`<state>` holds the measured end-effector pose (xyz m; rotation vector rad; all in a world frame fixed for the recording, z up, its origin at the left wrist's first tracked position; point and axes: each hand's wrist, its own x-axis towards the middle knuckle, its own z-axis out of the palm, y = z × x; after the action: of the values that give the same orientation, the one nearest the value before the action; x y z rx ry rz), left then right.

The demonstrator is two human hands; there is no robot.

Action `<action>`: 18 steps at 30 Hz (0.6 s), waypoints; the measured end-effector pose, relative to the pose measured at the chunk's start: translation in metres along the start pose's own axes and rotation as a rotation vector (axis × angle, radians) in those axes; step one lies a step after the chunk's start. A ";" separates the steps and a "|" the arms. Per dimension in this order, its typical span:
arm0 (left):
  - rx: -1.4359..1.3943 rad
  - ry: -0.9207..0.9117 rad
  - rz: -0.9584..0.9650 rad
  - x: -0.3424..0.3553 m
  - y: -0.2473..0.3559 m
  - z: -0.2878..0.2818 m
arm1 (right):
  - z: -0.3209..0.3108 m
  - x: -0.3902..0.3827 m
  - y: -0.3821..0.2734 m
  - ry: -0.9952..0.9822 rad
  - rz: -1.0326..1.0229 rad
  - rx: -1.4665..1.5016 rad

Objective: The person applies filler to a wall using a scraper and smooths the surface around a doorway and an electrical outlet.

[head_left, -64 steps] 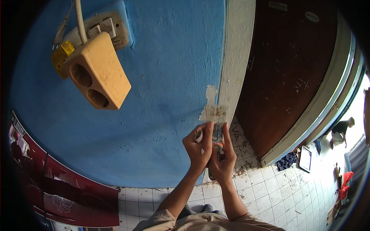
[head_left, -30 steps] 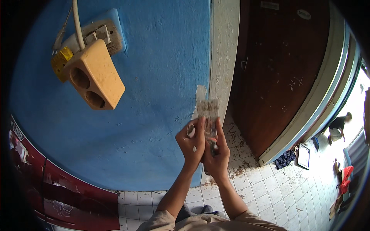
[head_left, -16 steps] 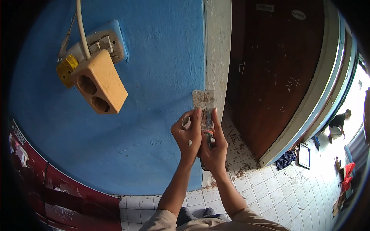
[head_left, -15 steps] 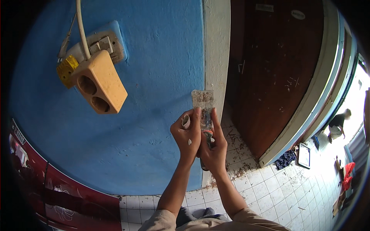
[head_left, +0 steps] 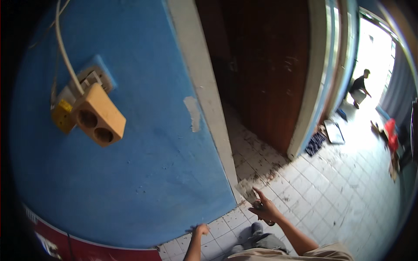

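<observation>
My right hand [head_left: 266,209] grips a putty knife [head_left: 244,189], its stained, pale blade pointing up-left toward the foot of the white door frame [head_left: 203,93]. My left hand [head_left: 200,230] is lower and apart from it, in front of the blue wall [head_left: 148,182], with curled fingers; anything inside is too small and blurred to make out. A jagged peeled patch [head_left: 193,114] shows pale beside the frame.
An orange socket block [head_left: 104,114] hangs by switches at left. The dark brown door [head_left: 265,74] stands ajar. A person [head_left: 359,87] crouches in the bright right doorway. Dark cloth [head_left: 315,143], a framed panel [head_left: 334,132] and red plastic [head_left: 391,135] lie on debris-strewn tiles [head_left: 318,195].
My hands have separated and dropped away from the wall patch; the knife has moved down and right in my right hand. The view has swung toward the right doorway.
</observation>
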<state>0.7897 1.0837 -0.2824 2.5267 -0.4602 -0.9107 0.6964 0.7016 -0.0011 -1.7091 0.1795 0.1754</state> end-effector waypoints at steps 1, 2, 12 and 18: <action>-0.147 -0.256 -0.185 -0.016 0.043 0.010 | -0.016 -0.015 0.046 0.055 0.022 -0.200; -0.734 -0.298 -0.459 -0.039 0.092 -0.001 | -0.027 -0.036 0.076 0.086 0.060 -0.394; -1.102 -0.316 -0.728 -0.077 0.061 0.067 | 0.074 -0.119 0.094 0.050 0.238 -0.449; -0.937 -0.643 0.030 -0.095 0.161 0.006 | 0.095 -0.128 0.092 0.143 0.168 -0.364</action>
<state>0.6899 0.9850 -0.1594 1.3627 -0.1670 -1.4846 0.5505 0.7852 -0.0755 -2.0707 0.4185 0.2205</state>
